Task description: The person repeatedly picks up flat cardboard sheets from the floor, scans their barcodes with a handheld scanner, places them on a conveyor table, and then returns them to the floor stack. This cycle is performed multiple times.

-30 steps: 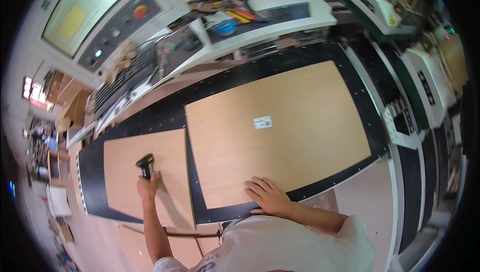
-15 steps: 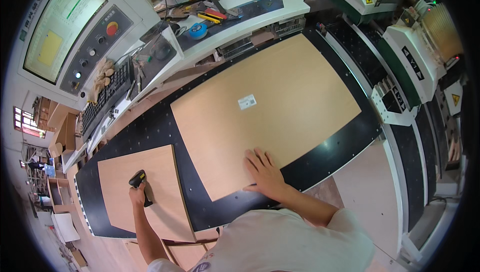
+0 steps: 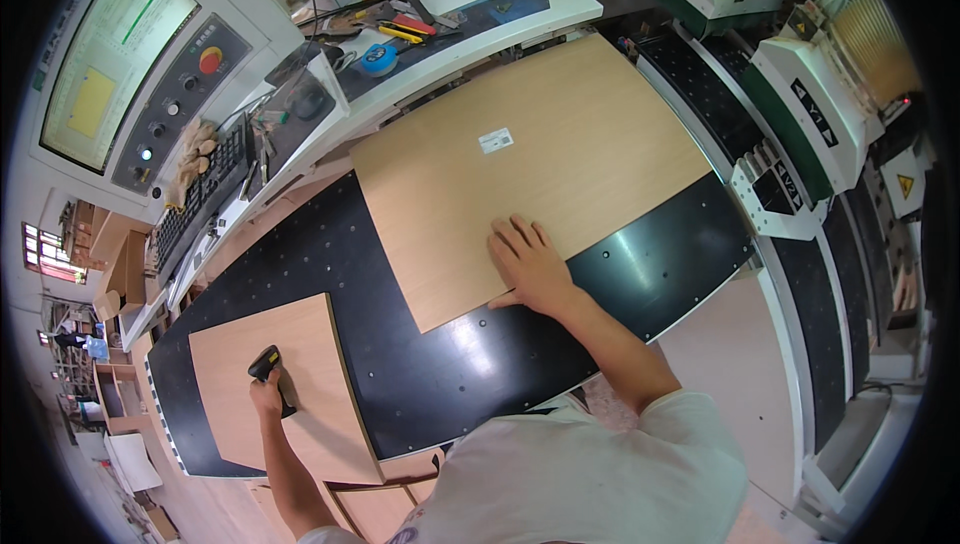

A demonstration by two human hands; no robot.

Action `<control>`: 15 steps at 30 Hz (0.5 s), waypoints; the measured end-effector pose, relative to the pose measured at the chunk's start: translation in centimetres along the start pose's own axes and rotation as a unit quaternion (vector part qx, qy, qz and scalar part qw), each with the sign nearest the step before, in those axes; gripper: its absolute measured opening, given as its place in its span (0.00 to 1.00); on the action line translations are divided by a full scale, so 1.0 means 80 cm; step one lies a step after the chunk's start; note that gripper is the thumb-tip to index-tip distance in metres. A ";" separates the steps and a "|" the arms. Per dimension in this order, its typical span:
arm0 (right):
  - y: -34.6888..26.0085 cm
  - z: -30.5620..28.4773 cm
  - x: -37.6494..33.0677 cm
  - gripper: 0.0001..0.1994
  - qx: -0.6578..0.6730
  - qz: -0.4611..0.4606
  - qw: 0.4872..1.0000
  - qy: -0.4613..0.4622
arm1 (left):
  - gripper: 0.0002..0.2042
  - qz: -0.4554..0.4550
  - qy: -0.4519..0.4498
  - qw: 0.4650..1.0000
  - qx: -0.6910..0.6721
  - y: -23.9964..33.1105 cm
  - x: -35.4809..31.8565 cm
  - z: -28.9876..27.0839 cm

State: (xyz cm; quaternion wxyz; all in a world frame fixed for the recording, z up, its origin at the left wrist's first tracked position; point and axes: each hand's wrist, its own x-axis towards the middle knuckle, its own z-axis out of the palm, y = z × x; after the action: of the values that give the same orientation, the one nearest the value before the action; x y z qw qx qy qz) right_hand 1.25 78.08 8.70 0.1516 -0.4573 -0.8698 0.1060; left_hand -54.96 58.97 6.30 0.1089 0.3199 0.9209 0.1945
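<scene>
Under my right hand (image 3: 530,266) lies a large light wood-coloured panel (image 3: 470,214); the palm rests flat near its front edge, fingers stretched out. A small white label (image 3: 495,141) is stuck on that panel. My left hand (image 3: 267,399) is wrapped round the grip of a black handheld barcode scanner (image 3: 264,362), above a smaller wood panel (image 3: 310,329) at the left. Both panels lie on a black table (image 3: 480,374) dotted with small holes. The large panel's far edge reaches up to the white bench.
A control cabinet with a screen (image 3: 115,64) and red button stands at the left, beside a keyboard (image 3: 205,189) and gloves (image 3: 190,166). Hand tools and a blue tape measure (image 3: 379,60) lie on the white bench (image 3: 450,44). White machine heads (image 3: 790,114) stand at the right.
The large panel has slid away from me toward the bench, my right hand moving with it and baring more black table in front. The scanner and left hand have barely moved.
</scene>
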 end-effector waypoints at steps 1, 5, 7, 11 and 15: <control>0.008 -0.008 0.001 0.49 -0.002 0.000 1.000 -0.013 | 0.25 -0.001 0.000 1.000 0.004 -0.005 0.002 0.000; 0.046 -0.025 -0.003 0.46 -0.005 -0.019 1.000 -0.003 | 0.25 -0.015 -0.001 1.000 0.010 -0.033 0.008 -0.005; 0.071 -0.031 -0.010 0.47 -0.001 -0.006 1.000 0.009 | 0.25 -0.013 -0.002 1.000 -0.005 -0.019 0.004 -0.002; 0.107 -0.043 -0.020 0.47 0.003 0.002 1.000 0.023 | 0.24 -0.017 -0.015 1.000 -0.011 -0.006 -0.005 -0.002; 0.130 -0.046 -0.024 0.47 0.016 0.000 0.999 0.036 | 0.22 -0.014 -0.024 1.000 -0.002 -0.008 -0.011 0.002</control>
State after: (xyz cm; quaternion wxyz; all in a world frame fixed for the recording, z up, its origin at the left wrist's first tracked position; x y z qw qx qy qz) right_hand 11.57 82.50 8.46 0.1897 -0.4587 -0.8620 0.1033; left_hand -54.54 58.01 5.93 0.1345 0.3117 0.9219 0.1869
